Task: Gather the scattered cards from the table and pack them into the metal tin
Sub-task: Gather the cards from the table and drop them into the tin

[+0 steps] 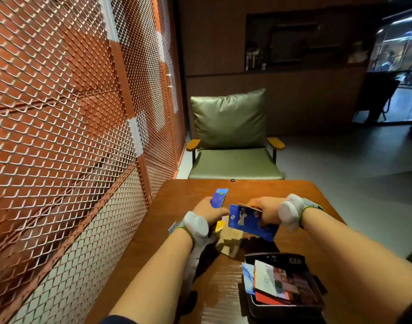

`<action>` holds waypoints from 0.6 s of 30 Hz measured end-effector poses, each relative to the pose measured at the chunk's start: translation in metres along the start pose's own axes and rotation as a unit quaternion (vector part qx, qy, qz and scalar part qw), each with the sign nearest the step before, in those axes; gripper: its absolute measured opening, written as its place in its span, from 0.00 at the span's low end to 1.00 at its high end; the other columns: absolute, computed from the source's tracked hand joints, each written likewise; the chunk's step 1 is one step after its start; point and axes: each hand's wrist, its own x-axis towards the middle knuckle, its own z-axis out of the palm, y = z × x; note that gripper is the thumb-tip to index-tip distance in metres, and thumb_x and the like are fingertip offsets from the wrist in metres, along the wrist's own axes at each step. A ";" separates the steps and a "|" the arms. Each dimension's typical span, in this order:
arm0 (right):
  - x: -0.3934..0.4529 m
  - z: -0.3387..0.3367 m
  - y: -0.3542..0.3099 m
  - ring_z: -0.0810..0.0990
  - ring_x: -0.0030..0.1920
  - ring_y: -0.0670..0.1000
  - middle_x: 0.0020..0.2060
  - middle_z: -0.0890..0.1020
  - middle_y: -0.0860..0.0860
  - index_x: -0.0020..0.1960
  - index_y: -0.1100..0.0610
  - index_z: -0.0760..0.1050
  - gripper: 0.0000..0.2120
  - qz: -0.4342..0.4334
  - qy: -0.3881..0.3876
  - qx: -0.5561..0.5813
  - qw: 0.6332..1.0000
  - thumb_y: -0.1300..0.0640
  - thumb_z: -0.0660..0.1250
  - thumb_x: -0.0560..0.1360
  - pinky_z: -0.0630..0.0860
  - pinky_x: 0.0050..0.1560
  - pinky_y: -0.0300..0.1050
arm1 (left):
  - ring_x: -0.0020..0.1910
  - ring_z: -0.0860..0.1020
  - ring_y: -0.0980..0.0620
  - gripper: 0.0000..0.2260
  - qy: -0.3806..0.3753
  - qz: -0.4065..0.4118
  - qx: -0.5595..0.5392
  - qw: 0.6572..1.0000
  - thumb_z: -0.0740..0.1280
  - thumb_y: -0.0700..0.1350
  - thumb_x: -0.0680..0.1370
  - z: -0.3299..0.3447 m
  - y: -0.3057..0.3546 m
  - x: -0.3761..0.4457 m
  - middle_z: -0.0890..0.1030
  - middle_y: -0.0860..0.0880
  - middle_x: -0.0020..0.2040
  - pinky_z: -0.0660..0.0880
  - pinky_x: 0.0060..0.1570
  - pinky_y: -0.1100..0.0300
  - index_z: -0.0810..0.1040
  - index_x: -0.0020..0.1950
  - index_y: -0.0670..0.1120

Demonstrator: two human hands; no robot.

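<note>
holding cards (249, 220) in two hands, left hand (208, 212), right hand (265, 212), one tin (286, 307).

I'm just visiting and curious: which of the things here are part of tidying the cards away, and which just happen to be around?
Part of the job:
- cards in the left hand
- blue card in the right hand
- metal tin with cards in it

Just around:
- green armchair
- mesh screen
- wooden table
</note>
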 end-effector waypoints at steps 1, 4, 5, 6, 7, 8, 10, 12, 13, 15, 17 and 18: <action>-0.011 -0.005 0.001 0.77 0.54 0.55 0.55 0.79 0.55 0.62 0.59 0.71 0.18 0.003 0.008 0.011 1.000 0.68 0.64 0.73 0.71 0.48 0.42 | 0.43 0.75 0.47 0.13 -0.009 0.006 -0.028 1.000 0.69 0.40 0.74 0.001 0.007 -0.006 0.74 0.43 0.42 0.75 0.49 0.50 0.67 0.35 0.48; -0.044 -0.013 0.001 0.77 0.51 0.54 0.54 0.79 0.57 0.62 0.61 0.71 0.17 0.003 0.016 0.036 0.999 0.66 0.66 0.73 0.72 0.46 0.40 | 0.44 0.75 0.43 0.08 -0.039 0.011 -0.092 0.995 0.70 0.38 0.73 0.008 0.024 -0.028 0.77 0.41 0.41 0.75 0.44 0.50 0.70 0.41 0.45; -0.054 -0.012 0.000 0.76 0.51 0.53 0.55 0.79 0.58 0.62 0.62 0.71 0.18 0.003 0.003 0.045 0.999 0.66 0.66 0.73 0.73 0.45 0.38 | 0.43 0.73 0.43 0.07 -0.051 0.004 -0.114 0.992 0.68 0.38 0.73 0.012 0.028 -0.035 0.76 0.40 0.41 0.71 0.36 0.54 0.71 0.42 0.45; -0.064 -0.011 -0.001 0.77 0.53 0.54 0.58 0.79 0.58 0.63 0.63 0.71 0.19 0.005 -0.016 0.052 0.998 0.66 0.67 0.73 0.74 0.46 0.37 | 0.41 0.72 0.44 0.06 -0.065 -0.005 -0.132 0.989 0.67 0.37 0.74 0.016 0.032 -0.043 0.75 0.39 0.42 0.66 0.33 0.57 0.71 0.42 0.46; -0.073 -0.007 -0.002 0.78 0.56 0.56 0.60 0.78 0.59 0.64 0.63 0.70 0.20 0.009 -0.039 0.057 0.998 0.66 0.67 0.73 0.75 0.50 0.39 | 0.38 0.72 0.45 0.06 -0.082 -0.012 -0.142 0.986 0.66 0.37 0.75 0.020 0.036 -0.049 0.74 0.39 0.42 0.63 0.31 0.59 0.72 0.42 0.47; -0.081 -0.002 -0.004 0.77 0.60 0.58 0.62 0.78 0.59 0.65 0.63 0.70 0.20 0.010 -0.058 0.056 0.997 0.66 0.67 0.73 0.76 0.55 0.44 | 0.34 0.72 0.48 0.06 -0.098 -0.016 -0.141 0.985 0.66 0.37 0.76 0.023 0.039 -0.057 0.75 0.41 0.40 0.64 0.30 0.60 0.73 0.42 0.47; -0.092 0.011 -0.005 0.76 0.62 0.60 0.62 0.77 0.60 0.65 0.64 0.70 0.20 0.008 -0.071 0.042 0.997 0.67 0.66 0.73 0.74 0.61 0.51 | 0.30 0.74 0.51 0.07 -0.128 -0.024 -0.124 0.984 0.65 0.38 0.77 0.031 0.044 -0.071 0.76 0.44 0.37 0.70 0.30 0.62 0.74 0.40 0.46; -0.099 0.026 -0.004 0.76 0.62 0.61 0.62 0.77 0.61 0.64 0.65 0.70 0.20 0.005 -0.064 0.042 0.997 0.68 0.65 0.73 0.73 0.63 0.54 | 0.39 0.75 0.46 0.10 -0.139 -0.028 -0.069 0.987 0.65 0.39 0.77 0.039 0.044 -0.081 0.76 0.42 0.39 0.71 0.41 0.57 0.73 0.36 0.46; -0.101 0.033 -0.002 0.76 0.62 0.60 0.62 0.77 0.61 0.64 0.65 0.70 0.19 0.011 -0.058 0.042 0.997 0.68 0.66 0.73 0.73 0.63 0.53 | 0.43 0.74 0.46 0.10 -0.139 -0.023 -0.037 0.989 0.65 0.39 0.77 0.043 0.042 -0.086 0.76 0.42 0.40 0.70 0.46 0.55 0.73 0.36 0.46; -0.101 0.042 0.001 0.77 0.60 0.59 0.61 0.78 0.59 0.60 0.62 0.72 0.18 0.029 -0.019 0.028 0.999 0.64 0.70 0.71 0.74 0.60 0.50 | 0.42 0.73 0.46 0.08 -0.135 -0.019 -0.028 0.990 0.65 0.37 0.77 0.049 0.035 -0.089 0.74 0.44 0.37 0.69 0.47 0.55 0.73 0.38 0.44; -0.105 0.046 0.002 0.77 0.59 0.58 0.60 0.78 0.57 0.61 0.59 0.70 0.26 0.051 0.049 0.025 0.997 0.55 0.75 0.67 0.75 0.60 0.50 | 0.40 0.74 0.47 0.02 -0.138 -0.004 -0.034 0.990 0.64 0.34 0.76 0.053 0.034 -0.096 0.76 0.43 0.41 0.72 0.47 0.54 0.77 0.46 0.36; -0.107 0.047 0.003 0.76 0.59 0.57 0.60 0.77 0.56 0.63 0.58 0.69 0.32 0.065 0.079 0.023 0.994 0.49 0.77 0.65 0.74 0.61 0.51 | 0.44 0.76 0.45 0.07 -0.132 -0.003 -0.031 0.991 0.64 0.33 0.75 0.055 0.035 -0.096 0.78 0.40 0.45 0.74 0.51 0.51 0.77 0.52 0.32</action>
